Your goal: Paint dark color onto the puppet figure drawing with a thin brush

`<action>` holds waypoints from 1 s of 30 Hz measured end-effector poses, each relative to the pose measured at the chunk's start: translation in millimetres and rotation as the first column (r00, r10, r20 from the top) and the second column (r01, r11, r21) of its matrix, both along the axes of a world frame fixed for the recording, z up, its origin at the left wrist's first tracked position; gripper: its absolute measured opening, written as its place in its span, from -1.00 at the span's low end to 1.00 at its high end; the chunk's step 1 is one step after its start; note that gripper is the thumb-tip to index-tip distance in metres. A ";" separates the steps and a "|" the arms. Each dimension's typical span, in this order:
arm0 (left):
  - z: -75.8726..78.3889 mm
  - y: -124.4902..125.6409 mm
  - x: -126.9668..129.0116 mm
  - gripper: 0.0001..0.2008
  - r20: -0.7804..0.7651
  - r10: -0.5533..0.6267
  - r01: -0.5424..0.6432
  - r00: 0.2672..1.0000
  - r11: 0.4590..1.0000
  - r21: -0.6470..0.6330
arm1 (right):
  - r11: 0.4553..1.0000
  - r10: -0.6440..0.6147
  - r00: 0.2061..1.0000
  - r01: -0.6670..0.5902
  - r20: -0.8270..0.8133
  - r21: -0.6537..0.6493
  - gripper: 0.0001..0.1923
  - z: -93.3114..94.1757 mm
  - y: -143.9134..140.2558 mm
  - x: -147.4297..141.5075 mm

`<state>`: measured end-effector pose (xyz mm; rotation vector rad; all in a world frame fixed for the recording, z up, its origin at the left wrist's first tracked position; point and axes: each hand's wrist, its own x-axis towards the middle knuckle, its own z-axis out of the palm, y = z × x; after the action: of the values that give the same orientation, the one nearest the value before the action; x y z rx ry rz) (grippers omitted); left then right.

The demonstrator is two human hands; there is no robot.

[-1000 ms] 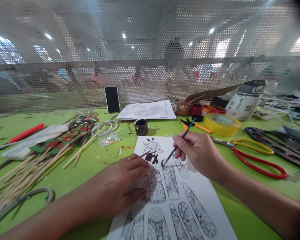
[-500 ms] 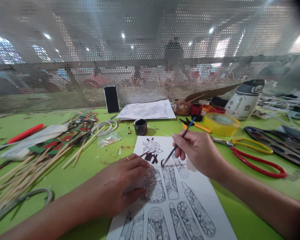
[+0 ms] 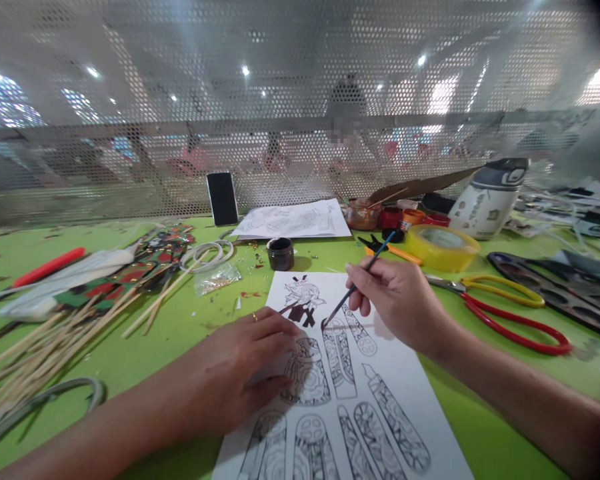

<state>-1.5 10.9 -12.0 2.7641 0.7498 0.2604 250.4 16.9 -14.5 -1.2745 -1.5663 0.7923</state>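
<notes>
Right hand (image 3: 400, 303) pinches thin dark-handled paintbrush (image 3: 357, 283), tip touching white paper sheet printed with black patterned shapes (image 3: 345, 373) near its upper middle. Left hand (image 3: 240, 373) open, palm down, fingers spread flat on sheet's left edge. Sheet lies on green tabletop (image 3: 145, 347). Small black paint pot (image 3: 281, 253) just beyond sheet; red-and-yellow-handled scissors (image 3: 500, 307) right of it.

White sheet (image 3: 405, 373) carries black line patterns, the green table (image 3: 145, 347) sits under it, red-and-yellow scissors (image 3: 505, 310) gleam, yellow tape roll (image 3: 443, 248), black jar (image 3: 281, 253), blue-tipped dark brush (image 3: 357, 283).
</notes>
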 end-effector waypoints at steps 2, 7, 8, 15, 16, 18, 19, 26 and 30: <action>0.3 0.2 0.1 -0.75 -0.003 0.004 -0.004 1.000 1.000 0.003 | 1.000 0.005 1.000 -0.005 0.001 -0.006 -0.65 -0.1 0.1 0.0; 0.0 0.9 0.1 -0.72 0.003 0.004 -0.004 1.000 1.000 0.010 | 1.000 0.010 1.000 -0.010 0.002 -0.012 -0.65 0.4 0.1 -0.1; -0.4 1.0 0.0 -0.73 0.006 0.001 -0.001 1.000 1.000 0.016 | 1.000 0.004 1.000 -0.004 -0.003 -0.005 -0.65 0.4 0.1 -0.2; -2.1 0.1 -1.0 -0.74 0.027 -0.017 0.016 0.999 0.999 0.042 | 0.999 0.020 1.000 -0.020 0.013 -0.029 -0.64 0.9 -0.3 -0.1; -1.8 -0.1 -0.9 -0.74 0.025 -0.013 0.012 1.000 0.999 0.040 | 0.999 0.019 1.000 -0.018 0.015 -0.026 -0.64 1.2 -0.4 0.0; -1.0 -0.2 -0.5 -0.73 0.024 -0.007 0.006 1.000 0.999 0.036 | 1.000 0.006 1.000 -0.006 0.011 -0.008 -0.64 1.7 -0.3 0.1; -0.6 -0.1 -0.2 -0.73 0.023 -0.007 0.006 1.000 0.999 0.035 | 1.000 0.001 1.000 -0.001 0.007 0.000 -0.64 1.6 0.0 0.1; -1.3 0.8 -0.5 -0.73 0.010 -0.007 0.007 1.000 0.999 0.045 | 0.999 0.025 1.000 -0.025 0.004 -0.019 -0.64 -0.3 1.6 0.7; -1.8 0.8 -0.8 -0.73 0.020 -0.012 0.011 1.000 0.999 0.049 | 1.000 -0.008 1.000 0.008 0.001 -0.008 -0.65 2.8 -0.7 -0.5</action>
<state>-2.2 11.8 -13.8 2.8063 0.7317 0.3073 249.9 16.3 -11.7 -1.2862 -1.5591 0.7935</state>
